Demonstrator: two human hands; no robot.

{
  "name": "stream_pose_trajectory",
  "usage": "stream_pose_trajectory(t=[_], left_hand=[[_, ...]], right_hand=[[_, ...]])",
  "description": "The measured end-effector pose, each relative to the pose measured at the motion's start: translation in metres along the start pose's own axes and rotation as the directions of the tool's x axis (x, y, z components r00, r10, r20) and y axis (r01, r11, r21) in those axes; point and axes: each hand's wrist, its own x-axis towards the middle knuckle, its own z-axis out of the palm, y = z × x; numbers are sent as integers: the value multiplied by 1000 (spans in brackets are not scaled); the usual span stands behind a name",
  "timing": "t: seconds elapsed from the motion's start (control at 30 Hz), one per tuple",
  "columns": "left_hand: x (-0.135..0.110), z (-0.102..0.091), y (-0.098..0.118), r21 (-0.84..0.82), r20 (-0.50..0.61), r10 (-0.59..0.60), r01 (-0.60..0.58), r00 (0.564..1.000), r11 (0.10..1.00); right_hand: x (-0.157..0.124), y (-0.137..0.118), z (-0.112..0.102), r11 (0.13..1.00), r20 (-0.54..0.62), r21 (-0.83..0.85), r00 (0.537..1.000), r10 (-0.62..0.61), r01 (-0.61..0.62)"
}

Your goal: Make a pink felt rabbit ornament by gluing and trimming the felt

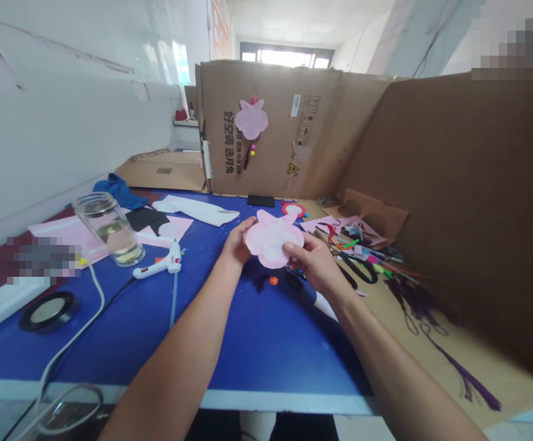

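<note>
Between my two hands, raised above the blue table, is a pink flower-shaped cutout with two points at its top. My left hand grips its left edge, the fingers partly behind it. On the other side my right hand pinches the lower right edge, thumb on the front face. An orange bead with a dark tassel beside it lies just below the cutout on the table. A similar pink cutout hangs on the cardboard wall, with beads and a purple tassel under it.
To the left are a white glue gun with its cord, a glass jar of liquid and black tape. Scissors, coloured scraps and purple tassels lie at right. Cardboard walls stand behind and right.
</note>
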Motion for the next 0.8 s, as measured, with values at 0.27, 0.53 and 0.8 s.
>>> stream_pose_trajectory(t=[0.27,0.53,0.8], left_hand=[[-13,-29,9,-41,4,-119,119,993,992],[-28,-23,-3,5,36,-138,138,990,990],[-40,-3,-6,232,33,-53,44,998,972]], right_hand=[[4,19,2,998,18,-56,1000,26,-25],[5,30,0,982,-121,-157,989,88,-107],[1,26,5,973,-86,-194,990,112,-127]])
